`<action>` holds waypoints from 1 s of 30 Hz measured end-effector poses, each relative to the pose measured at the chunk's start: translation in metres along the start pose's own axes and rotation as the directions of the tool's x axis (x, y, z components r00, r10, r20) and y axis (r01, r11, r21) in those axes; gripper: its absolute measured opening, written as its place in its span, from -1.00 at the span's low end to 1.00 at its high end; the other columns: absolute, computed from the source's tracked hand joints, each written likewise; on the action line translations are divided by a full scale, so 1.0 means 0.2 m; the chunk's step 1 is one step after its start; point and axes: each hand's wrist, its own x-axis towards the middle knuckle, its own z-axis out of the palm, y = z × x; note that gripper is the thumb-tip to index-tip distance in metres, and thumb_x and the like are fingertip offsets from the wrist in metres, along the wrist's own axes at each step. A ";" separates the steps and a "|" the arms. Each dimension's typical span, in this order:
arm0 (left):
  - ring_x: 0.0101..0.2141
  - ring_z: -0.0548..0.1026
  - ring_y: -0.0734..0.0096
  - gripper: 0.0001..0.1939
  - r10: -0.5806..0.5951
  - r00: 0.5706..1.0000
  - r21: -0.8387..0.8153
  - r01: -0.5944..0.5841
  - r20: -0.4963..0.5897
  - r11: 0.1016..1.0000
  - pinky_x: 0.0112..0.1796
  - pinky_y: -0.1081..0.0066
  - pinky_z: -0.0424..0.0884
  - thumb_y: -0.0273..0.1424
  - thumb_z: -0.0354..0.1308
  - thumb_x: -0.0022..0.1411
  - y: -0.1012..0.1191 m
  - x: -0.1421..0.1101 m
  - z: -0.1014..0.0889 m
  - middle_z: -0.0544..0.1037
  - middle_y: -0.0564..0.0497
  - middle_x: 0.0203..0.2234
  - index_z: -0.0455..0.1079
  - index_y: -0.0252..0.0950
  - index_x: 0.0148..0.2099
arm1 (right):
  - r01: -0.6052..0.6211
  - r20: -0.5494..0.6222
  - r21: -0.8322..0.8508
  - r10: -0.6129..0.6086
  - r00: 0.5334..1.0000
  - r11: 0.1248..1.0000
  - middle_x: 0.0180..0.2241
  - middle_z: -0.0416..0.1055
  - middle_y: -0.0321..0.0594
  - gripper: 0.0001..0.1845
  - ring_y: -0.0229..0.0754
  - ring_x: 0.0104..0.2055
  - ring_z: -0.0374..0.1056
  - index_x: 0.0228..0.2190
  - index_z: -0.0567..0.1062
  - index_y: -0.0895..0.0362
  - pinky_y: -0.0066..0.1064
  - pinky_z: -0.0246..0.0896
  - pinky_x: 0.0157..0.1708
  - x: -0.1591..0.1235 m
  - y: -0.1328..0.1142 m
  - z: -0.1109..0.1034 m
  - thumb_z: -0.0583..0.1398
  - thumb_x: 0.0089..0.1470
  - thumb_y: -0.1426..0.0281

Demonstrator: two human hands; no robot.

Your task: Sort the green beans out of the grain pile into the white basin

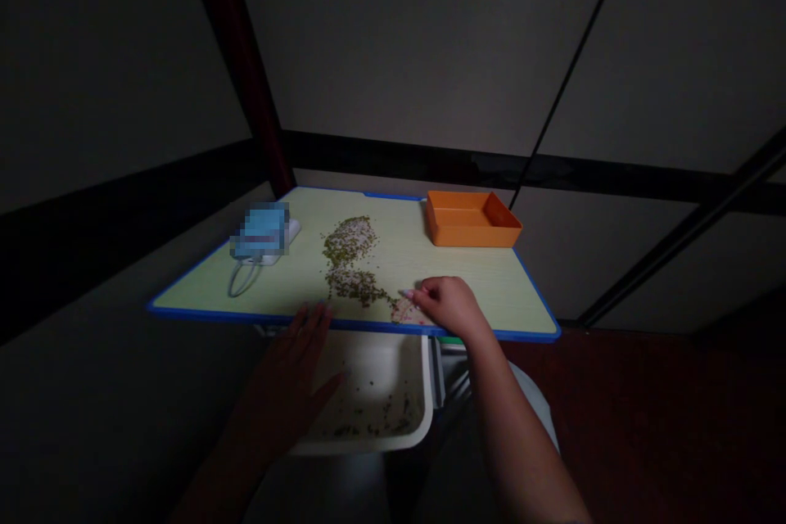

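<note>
A spread of small green and pale grains (351,239), perhaps beans or seeds, lies on the table (295,282), with a trail of them running toward the front edge. My right hand (453,307) rests low over the tabletop, fingers curled and thumb pointing left. Beside its thumb is a small patch of pinkish and white bits (405,312). Whatever its fingers hold, if anything, is hidden. My left hand (300,372) is in shadow, its fingers spread and their tips at the blue front edge. Its thumb reaches over the pale bin (425,393) below.
An orange open box (476,236) sits at the table's back right. On the left lies a blurred blue item (263,231) on a white device with a looped cable (237,282). Dark grains are scattered in the bin under the front edge. Panelled walls stand behind.
</note>
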 end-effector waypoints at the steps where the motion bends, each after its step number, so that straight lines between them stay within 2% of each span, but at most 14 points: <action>1: 0.29 0.06 0.03 -0.12 0.004 1.000 0.000 -0.004 -0.005 1.000 0.14 0.09 0.22 -0.03 -0.06 0.23 0.00 0.00 0.00 0.08 -0.20 0.32 -0.34 -0.33 0.40 | 0.008 0.000 0.012 -0.008 1.000 1.000 -0.70 0.14 -0.37 -0.50 -0.33 -0.59 -0.01 -0.70 0.33 0.11 -0.42 -0.25 -0.50 0.00 0.00 0.00 0.11 0.12 0.08; 6: 0.29 0.06 0.03 -0.13 0.011 1.000 -0.015 -0.011 -0.012 1.000 0.14 0.08 0.23 -0.04 -0.06 0.24 -0.01 0.00 0.00 0.08 -0.20 0.32 -0.32 -0.34 0.40 | 0.016 0.025 0.166 -0.020 0.999 0.986 -0.70 0.10 -0.40 -0.51 -0.35 -0.59 0.00 -0.70 0.30 0.12 -0.44 -0.22 -0.54 -0.01 0.02 0.00 0.12 0.10 0.08; 12: 0.29 0.08 0.03 -0.13 0.005 1.000 -0.004 -0.005 -0.010 1.000 0.14 0.09 0.22 -0.03 -0.06 0.24 0.00 0.00 -0.01 0.09 -0.21 0.31 -0.29 -0.35 0.40 | -0.059 -0.094 0.317 0.093 0.991 0.947 -0.69 0.10 -0.41 -0.52 -0.35 -0.58 0.01 -0.68 0.25 0.11 -0.47 -0.19 -0.57 -0.02 0.06 0.01 0.12 0.09 0.08; 17: 0.29 0.09 0.06 -0.13 -0.004 1.000 0.000 0.004 0.001 1.000 0.14 0.11 0.22 -0.01 -0.07 0.24 0.00 0.00 -0.01 0.11 -0.18 0.31 -0.30 -0.33 0.40 | -0.070 -0.059 0.316 0.093 0.994 0.946 -0.70 0.15 -0.38 -0.53 -0.34 -0.59 0.04 -0.69 0.27 0.12 -0.47 -0.17 -0.57 -0.03 0.08 0.02 0.13 0.08 0.09; 24: 0.29 0.08 0.06 -0.14 -0.008 1.000 0.004 0.008 -0.007 1.000 0.14 0.11 0.21 0.00 -0.09 0.25 0.01 0.00 -0.02 0.11 -0.19 0.31 -0.27 -0.35 0.40 | -0.174 -0.104 0.240 0.203 0.974 0.955 -0.70 0.19 -0.37 -0.53 -0.33 -0.61 0.06 -0.69 0.31 0.11 -0.45 -0.20 -0.59 -0.02 0.08 0.03 0.10 0.08 0.08; 27: 0.28 0.11 0.05 -0.14 -0.017 1.000 -0.010 0.017 -0.014 1.000 0.14 0.10 0.21 0.03 -0.10 0.24 0.02 0.00 -0.01 0.14 -0.20 0.29 -0.24 -0.35 0.39 | -0.161 -0.078 0.191 0.178 0.981 0.968 -0.71 0.18 -0.37 -0.52 -0.33 -0.61 0.06 -0.69 0.31 0.11 -0.44 -0.21 -0.58 -0.02 0.07 0.02 0.11 0.08 0.07; 30: 0.28 0.11 0.05 -0.15 -0.017 1.000 -0.016 0.016 -0.023 1.000 0.14 0.10 0.21 0.03 -0.11 0.24 0.02 0.00 -0.01 0.15 -0.20 0.29 -0.22 -0.36 0.39 | -0.092 -0.046 0.221 0.104 0.994 0.971 -0.70 0.16 -0.38 -0.51 -0.33 -0.60 0.06 -0.69 0.28 0.11 -0.45 -0.19 -0.57 -0.02 0.06 0.02 0.10 0.10 0.06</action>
